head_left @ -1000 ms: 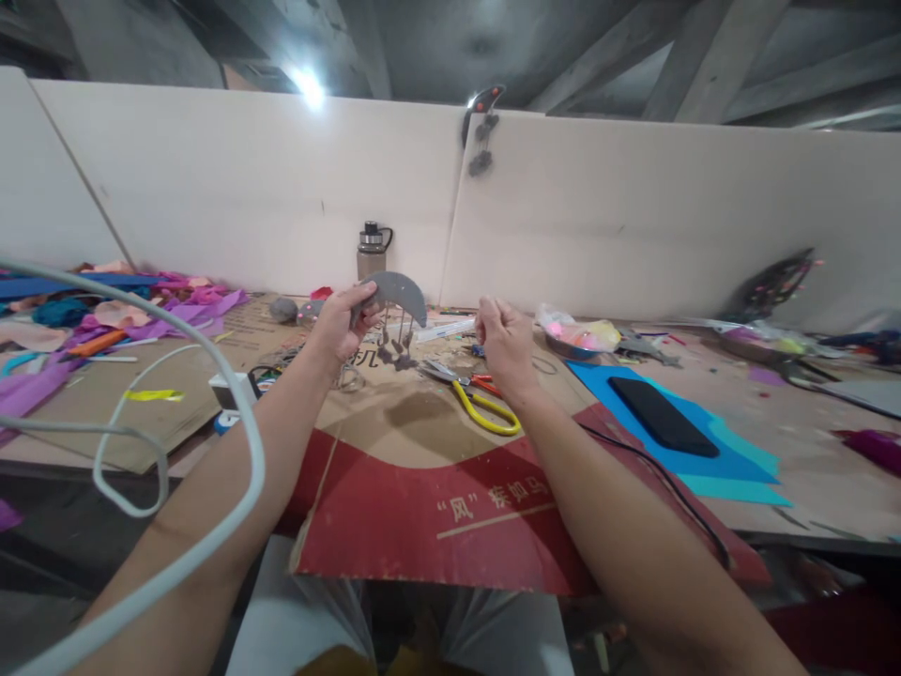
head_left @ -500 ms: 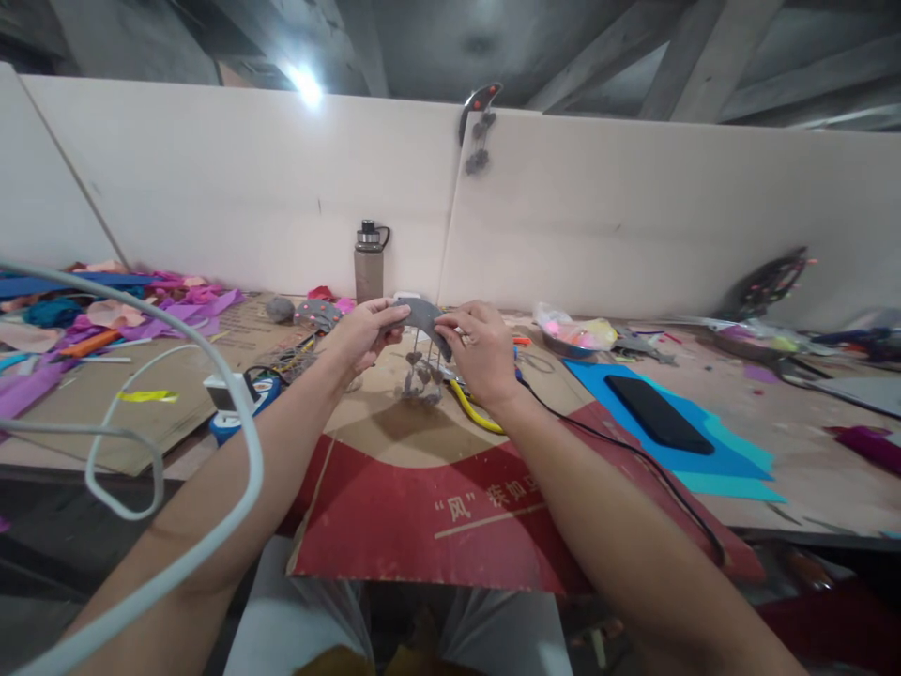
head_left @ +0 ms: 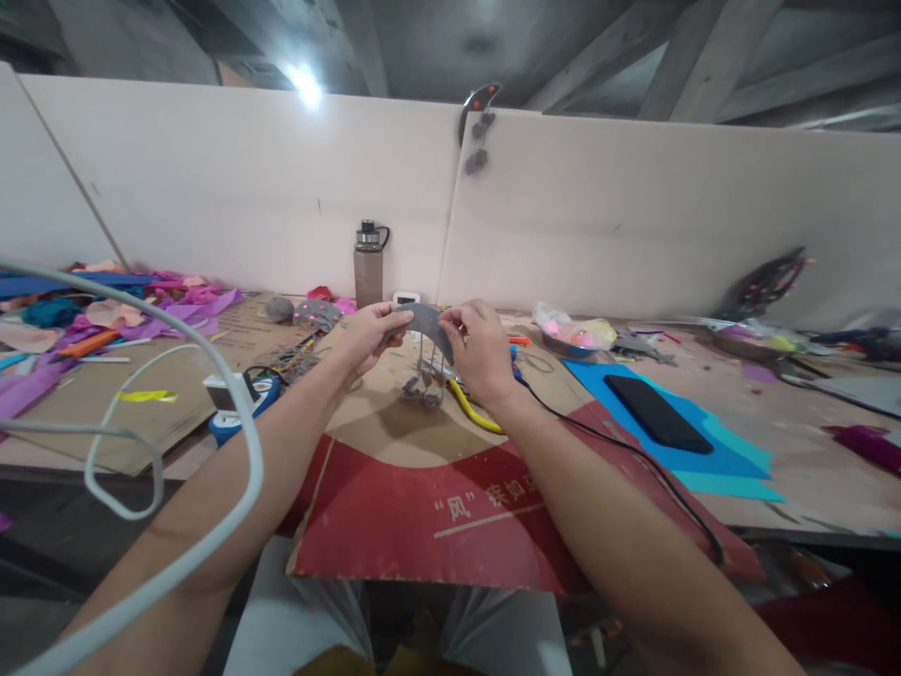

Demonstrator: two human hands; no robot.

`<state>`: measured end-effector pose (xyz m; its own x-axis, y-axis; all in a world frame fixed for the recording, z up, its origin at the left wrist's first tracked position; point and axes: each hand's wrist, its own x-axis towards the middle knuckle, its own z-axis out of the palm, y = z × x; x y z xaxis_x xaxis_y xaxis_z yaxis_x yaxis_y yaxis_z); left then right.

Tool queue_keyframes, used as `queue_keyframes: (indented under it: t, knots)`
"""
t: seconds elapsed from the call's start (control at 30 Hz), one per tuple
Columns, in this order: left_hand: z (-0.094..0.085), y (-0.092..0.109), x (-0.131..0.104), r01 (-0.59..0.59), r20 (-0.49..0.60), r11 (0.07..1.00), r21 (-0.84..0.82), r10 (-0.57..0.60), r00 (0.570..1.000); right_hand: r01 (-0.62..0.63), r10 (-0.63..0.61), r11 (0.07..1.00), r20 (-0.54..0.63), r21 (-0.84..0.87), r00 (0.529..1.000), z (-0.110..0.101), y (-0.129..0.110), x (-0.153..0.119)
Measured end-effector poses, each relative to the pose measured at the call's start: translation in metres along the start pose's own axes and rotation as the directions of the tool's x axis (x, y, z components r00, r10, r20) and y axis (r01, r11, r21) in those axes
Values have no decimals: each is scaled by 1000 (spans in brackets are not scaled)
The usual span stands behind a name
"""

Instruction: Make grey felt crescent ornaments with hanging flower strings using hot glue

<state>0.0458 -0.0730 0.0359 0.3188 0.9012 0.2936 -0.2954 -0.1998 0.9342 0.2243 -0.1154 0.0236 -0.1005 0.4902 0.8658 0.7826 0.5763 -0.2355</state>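
A curved grey piece (head_left: 424, 320) is held up between my hands over the cardboard. My left hand (head_left: 367, 338) pinches its left end between thumb and fingers. At the right end, the closed fingers of my right hand (head_left: 479, 345) grip its edge. Small grey shapes (head_left: 422, 386) hang on thin strings beneath the piece, close to the cardboard (head_left: 422, 516), which is red and brown. A tool with a yellow handle (head_left: 475, 411) lies just below my right hand.
A bottle (head_left: 369, 268) stands by the white partition. On the right, a black phone (head_left: 658, 413) rests on blue sheets. Colourful scraps (head_left: 105, 314) cover the left side. A white cable (head_left: 246, 422) loops across the left foreground. Behind my right hand sits a filled bowl (head_left: 573, 343).
The hanging shapes have swung and bunched slightly lower. My right hand has shifted a little on the curved piece, and my left hand has turned slightly.
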Motion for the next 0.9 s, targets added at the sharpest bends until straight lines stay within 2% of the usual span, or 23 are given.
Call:
queue_keyframes:
  t: [0.13,0.23,0.37,0.43,0.5,0.57,0.63,0.67,0.7,0.73,0.8,0.87,0.9]
  knots:
    - [4,2,-3,-2,45,1000,14,1,999,74,-69,990,45,-120,997,0,-4,-1]
    - [6,3,-5,2,70,999,41,-5,998,63,-51,981,66,-186,997,4,-4,-1]
    - [4,1,-2,0,18,999,38,-1,1000,-77,81,990,23,-122,996,11,1,0]
    - [0,0,1,-9,-40,1000,12,9,999,-198,198,980,-17,-24,980,8,3,1]
    - [-6,1,5,-26,-120,998,-59,19,993,-304,306,946,-5,113,952,-3,1,2]
    - [-15,6,9,-68,-199,980,-185,31,980,-362,340,893,126,266,932,-21,-4,1]
    - [-25,14,12,-131,-258,937,-322,46,965,-380,235,845,377,376,896,-41,-9,-3]
    - [-29,19,13,-161,-283,917,-366,55,958,-377,114,837,546,397,830,-50,-10,-7]
    - [-34,24,14,-194,-309,896,-399,68,949,-365,7,837,658,408,753,-58,-10,-11]
    - [-38,28,15,-217,-324,881,-420,77,943,-338,-30,853,683,399,730,-62,-8,-16]
    - [-45,34,16,-251,-345,865,-435,97,933,-237,26,936,618,261,785,-63,0,-29]
    - [-50,37,16,-276,-360,857,-435,115,926,-132,120,991,567,-21,815,-54,12,-43]
    - [-52,37,17,-286,-370,855,-432,121,921,-87,169,982,590,-166,790,-48,19,-50]
